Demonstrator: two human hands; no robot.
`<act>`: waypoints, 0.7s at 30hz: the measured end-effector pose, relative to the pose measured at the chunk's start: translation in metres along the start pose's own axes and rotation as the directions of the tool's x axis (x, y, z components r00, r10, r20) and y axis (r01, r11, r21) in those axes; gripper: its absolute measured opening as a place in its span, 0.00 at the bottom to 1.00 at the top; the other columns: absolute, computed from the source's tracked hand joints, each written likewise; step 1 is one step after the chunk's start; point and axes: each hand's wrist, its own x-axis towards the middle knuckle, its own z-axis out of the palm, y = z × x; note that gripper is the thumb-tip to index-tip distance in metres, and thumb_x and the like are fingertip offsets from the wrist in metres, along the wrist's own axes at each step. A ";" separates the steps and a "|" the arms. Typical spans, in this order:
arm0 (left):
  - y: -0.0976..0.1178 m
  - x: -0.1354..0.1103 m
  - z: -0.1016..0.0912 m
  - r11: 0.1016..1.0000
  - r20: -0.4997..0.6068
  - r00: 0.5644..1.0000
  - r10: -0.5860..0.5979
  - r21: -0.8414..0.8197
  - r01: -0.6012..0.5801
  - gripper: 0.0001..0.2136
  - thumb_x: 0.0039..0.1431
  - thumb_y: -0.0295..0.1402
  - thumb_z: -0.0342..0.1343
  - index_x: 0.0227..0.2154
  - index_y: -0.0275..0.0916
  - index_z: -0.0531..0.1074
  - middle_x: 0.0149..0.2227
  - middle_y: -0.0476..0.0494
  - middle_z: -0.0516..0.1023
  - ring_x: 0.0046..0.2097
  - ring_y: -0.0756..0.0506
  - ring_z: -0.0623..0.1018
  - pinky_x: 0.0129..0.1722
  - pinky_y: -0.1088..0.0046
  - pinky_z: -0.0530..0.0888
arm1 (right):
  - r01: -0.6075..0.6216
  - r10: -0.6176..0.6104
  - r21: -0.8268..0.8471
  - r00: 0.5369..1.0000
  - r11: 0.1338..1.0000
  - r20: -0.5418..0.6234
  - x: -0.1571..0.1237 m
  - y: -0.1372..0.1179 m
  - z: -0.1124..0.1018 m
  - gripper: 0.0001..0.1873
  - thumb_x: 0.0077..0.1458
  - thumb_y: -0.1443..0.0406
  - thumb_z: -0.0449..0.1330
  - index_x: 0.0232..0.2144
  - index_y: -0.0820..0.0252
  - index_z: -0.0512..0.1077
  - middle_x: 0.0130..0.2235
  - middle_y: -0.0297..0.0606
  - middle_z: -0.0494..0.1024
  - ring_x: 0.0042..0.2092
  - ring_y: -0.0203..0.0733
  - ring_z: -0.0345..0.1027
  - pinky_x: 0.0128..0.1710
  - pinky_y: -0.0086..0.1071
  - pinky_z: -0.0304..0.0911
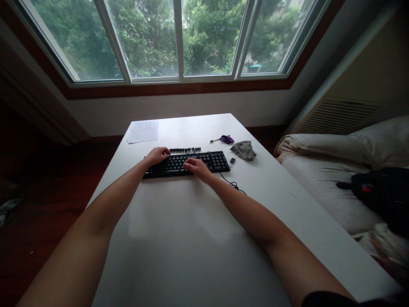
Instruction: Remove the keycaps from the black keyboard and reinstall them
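Note:
A black keyboard (220, 162) lies flat across the white table, long side towards me. At its upper left edge is my left hand (157, 156), fingers bent together with the tips at the top keys. My right hand (198, 168) is over the middle of the keys, thumb and fingers closed in a pinch. Whatever either hand may hold is too small or hidden to make out. Just behind the keyboard several loose keycaps (193, 149) form a row. To its right lies a small dark piece (232, 160).
Behind the keyboard's right end lie a brush with a purple part (226, 139) and a crumpled grey cloth (243, 150). Printed paper (143, 131) lies at the far left. A black cable (234, 184) runs off the keyboard. A pale sofa (306, 179) stands right of the table (179, 238).

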 end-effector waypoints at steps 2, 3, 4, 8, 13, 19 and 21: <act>0.001 -0.001 0.000 1.000 -0.007 1.000 0.003 -0.001 -0.003 0.12 0.57 0.37 0.58 0.42 0.42 0.80 0.40 0.47 0.83 0.42 0.44 0.80 0.42 0.71 0.73 | 0.000 0.000 -0.004 1.000 1.000 0.000 0.000 0.000 0.000 0.15 0.53 0.52 0.62 0.31 0.59 0.75 0.29 0.33 0.75 0.32 0.38 0.65 0.36 0.32 0.60; 0.002 -0.001 0.000 1.000 -0.009 1.000 0.001 0.000 -0.001 0.12 0.56 0.37 0.58 0.42 0.43 0.80 0.40 0.47 0.83 0.41 0.44 0.80 0.42 0.71 0.73 | 0.000 0.000 -0.007 1.000 1.000 0.001 0.000 0.000 0.000 0.15 0.53 0.52 0.62 0.31 0.59 0.75 0.29 0.33 0.75 0.32 0.38 0.65 0.35 0.32 0.60; 0.003 -0.001 0.000 1.000 -0.009 1.000 -0.001 0.003 0.002 0.12 0.56 0.37 0.58 0.41 0.43 0.80 0.39 0.47 0.83 0.41 0.44 0.80 0.42 0.71 0.73 | 0.001 -0.001 -0.010 1.000 1.000 0.001 0.000 0.000 0.000 0.16 0.53 0.52 0.62 0.31 0.59 0.75 0.29 0.33 0.75 0.32 0.38 0.65 0.35 0.32 0.60; 0.003 0.000 0.002 0.999 -0.025 0.999 -0.038 0.000 0.038 0.11 0.58 0.40 0.57 0.40 0.43 0.80 0.39 0.47 0.84 0.41 0.44 0.80 0.43 0.71 0.73 | 0.005 -0.005 -0.019 1.000 1.000 -0.001 -0.001 -0.001 0.000 0.16 0.53 0.52 0.62 0.32 0.59 0.75 0.29 0.33 0.75 0.32 0.37 0.65 0.36 0.32 0.61; 0.003 0.003 0.011 0.983 -0.075 0.981 -0.178 0.033 0.181 0.14 0.62 0.44 0.54 0.39 0.43 0.80 0.41 0.44 0.84 0.42 0.43 0.80 0.42 0.70 0.72 | -0.002 0.002 -0.030 1.000 1.000 0.006 -0.003 -0.005 0.001 0.16 0.53 0.52 0.62 0.32 0.59 0.75 0.29 0.33 0.75 0.32 0.38 0.66 0.36 0.32 0.61; 0.002 0.003 0.016 0.930 -0.104 0.933 -0.345 0.101 0.355 0.19 0.60 0.54 0.55 0.40 0.45 0.80 0.43 0.42 0.84 0.47 0.37 0.79 0.49 0.61 0.70 | 0.007 -0.006 -0.028 1.000 1.000 0.010 -0.001 -0.004 0.000 0.16 0.54 0.52 0.61 0.32 0.59 0.75 0.29 0.33 0.75 0.32 0.38 0.65 0.35 0.32 0.60; 0.003 0.000 0.015 0.930 -0.100 0.937 -0.336 0.125 0.347 0.20 0.60 0.55 0.53 0.40 0.45 0.80 0.43 0.41 0.84 0.48 0.35 0.79 0.52 0.58 0.68 | 0.011 -0.010 -0.060 1.000 0.998 0.011 -0.001 -0.002 0.001 0.15 0.55 0.53 0.61 0.33 0.59 0.75 0.29 0.33 0.75 0.32 0.38 0.65 0.35 0.31 0.60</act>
